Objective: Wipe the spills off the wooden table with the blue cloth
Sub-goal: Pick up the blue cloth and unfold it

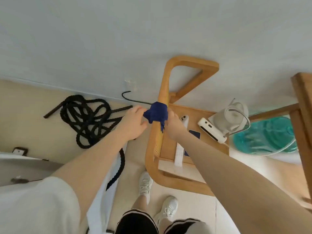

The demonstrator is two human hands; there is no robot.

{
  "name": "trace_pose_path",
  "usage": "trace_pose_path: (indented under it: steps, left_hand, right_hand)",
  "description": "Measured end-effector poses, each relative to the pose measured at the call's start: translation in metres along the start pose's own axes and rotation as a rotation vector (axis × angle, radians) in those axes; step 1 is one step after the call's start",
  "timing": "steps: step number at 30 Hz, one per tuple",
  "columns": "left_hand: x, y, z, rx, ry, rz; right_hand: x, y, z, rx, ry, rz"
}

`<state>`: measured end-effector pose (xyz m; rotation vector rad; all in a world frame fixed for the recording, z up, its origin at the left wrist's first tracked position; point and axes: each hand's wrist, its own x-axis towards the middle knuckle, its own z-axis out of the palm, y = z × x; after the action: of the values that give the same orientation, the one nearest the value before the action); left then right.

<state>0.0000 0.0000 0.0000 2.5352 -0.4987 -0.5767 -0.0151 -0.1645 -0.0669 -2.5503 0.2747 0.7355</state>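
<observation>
The blue cloth (157, 113) is bunched over the left rail of the small wooden table (170, 180), near its far end. My left hand (133, 122) holds the cloth's left side with its fingertips. My right hand (173, 125) grips the cloth's right side against the rail, and a dark strand of cloth hangs below it. The table's lower shelf (166, 146) shows between my arms. I cannot make out any spill.
On the shelf lie a white controller (184, 119), a dark phone (194, 133), a white remote (179, 153) and a white fan (226, 122). A coiled black rope (87, 119) covers the floor at left. A teal bowl (265, 134) sits at right beside another wooden frame (302, 105).
</observation>
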Motion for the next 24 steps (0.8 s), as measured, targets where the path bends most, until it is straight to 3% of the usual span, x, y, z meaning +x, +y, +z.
trace_pose_path:
  steps: [3,6,10,12,15,24]
  left_hand:
    - [0.022,-0.009,-0.006,-0.01,-0.036,0.024]
    - [0.041,-0.018,-0.008,-0.047,-0.06,0.023]
    - [0.048,-0.018,-0.009,-0.111,-0.12,0.013]
    - [0.05,-0.006,-0.015,-0.076,-0.189,0.072]
    - [0.055,0.027,-0.033,-0.012,-0.253,0.229]
    - [0.045,0.189,-0.035,-0.264,-0.356,0.551]
  right_hand:
    - [0.008,-0.011,0.002,0.091,0.023,0.101]
    - [0.014,-0.016,0.001,0.331,0.131,0.109]
    - [0.021,-0.012,-0.016,0.066,0.035,0.167]
    - [0.009,-0.008,-0.031,0.078,0.075,0.099]
    - [-0.031,-0.004,-0.069,0.245,0.126,-0.005]
    - [-0.187,0.078,-0.171,0.904,0.304,-0.09]
